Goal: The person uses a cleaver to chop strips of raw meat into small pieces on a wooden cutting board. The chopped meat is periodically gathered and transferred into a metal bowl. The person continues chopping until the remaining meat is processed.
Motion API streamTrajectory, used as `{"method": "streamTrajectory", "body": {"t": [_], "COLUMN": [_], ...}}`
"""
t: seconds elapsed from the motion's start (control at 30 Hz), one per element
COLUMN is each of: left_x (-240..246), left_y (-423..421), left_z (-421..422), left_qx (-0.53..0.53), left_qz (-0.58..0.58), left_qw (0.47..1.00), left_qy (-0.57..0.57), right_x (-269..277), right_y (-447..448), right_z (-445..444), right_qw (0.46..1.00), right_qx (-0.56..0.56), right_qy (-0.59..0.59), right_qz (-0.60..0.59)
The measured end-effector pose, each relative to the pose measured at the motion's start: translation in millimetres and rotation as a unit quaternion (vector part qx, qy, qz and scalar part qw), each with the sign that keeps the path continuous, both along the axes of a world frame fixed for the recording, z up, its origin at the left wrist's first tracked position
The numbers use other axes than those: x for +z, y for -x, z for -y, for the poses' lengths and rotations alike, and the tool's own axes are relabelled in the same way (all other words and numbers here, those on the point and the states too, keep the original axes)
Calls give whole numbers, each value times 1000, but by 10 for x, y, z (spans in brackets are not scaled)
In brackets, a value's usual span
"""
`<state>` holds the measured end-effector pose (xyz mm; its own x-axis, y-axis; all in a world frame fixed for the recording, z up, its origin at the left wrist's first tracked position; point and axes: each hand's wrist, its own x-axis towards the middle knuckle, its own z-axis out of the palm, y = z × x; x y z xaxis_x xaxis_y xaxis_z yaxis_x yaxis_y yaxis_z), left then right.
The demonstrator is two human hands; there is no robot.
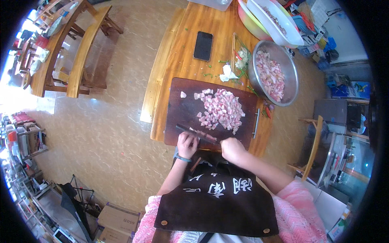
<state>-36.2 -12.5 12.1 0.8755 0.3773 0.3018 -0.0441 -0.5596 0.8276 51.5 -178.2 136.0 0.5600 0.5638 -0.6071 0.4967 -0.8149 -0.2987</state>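
My right hand (233,149) grips a knife (209,137), its blade slanting up and to the left over the near part of a dark wooden cutting board (182,112). Bits of pinkish meat cling to or lie along the blade. Close to the blade, my left hand (187,145) rests at the board's near edge with curled fingers; anything under them is hidden. Beyond the knife, a heap of diced raw meat (225,109) covers the board's right half. One lone meat piece (183,94) lies near its upper left.
A steel bowl of cut meat (270,76) stands right of the board. Beyond the board lie a phone (203,45), crumpled tissue (228,73), scallion and chili scraps (242,59). A white tray (296,38) rests on basins at the back. A bench (158,73) runs along the table's left.
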Motion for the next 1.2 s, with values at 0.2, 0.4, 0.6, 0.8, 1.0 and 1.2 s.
{"method": "streamTrajectory", "body": {"t": [0.2,0.4,0.6,0.8,1.0,1.2], "left_x": [-45,5,-44,87,115,48], "left_y": [-5,-28,47,57,49,-45], "left_z": [-11,-48,-61,-38,-62,-74], "left_qx": [-18,35,15,-34,-41,-37], "left_qz": [-12,23,-6,-43,-66,-33], "left_qw": [1000,999,999,998,996,998], "left_qy": [-15,-5,-28,-40,-41,-32], "right_x": [-213,-157,-25,-461,-303,-224], "right_y": [-19,-150,32,-149,-411,-309], "right_z": [-415,-207,-422,-447,73,92], "right_qw": [1000,1000,1000,998,990,995], "right_qx": [-18,12,-9,-46,-122,-91], "right_qy": [-12,-25,-9,-32,-24,-30], "right_qz": [18,3,2,-22,-71,29]}}
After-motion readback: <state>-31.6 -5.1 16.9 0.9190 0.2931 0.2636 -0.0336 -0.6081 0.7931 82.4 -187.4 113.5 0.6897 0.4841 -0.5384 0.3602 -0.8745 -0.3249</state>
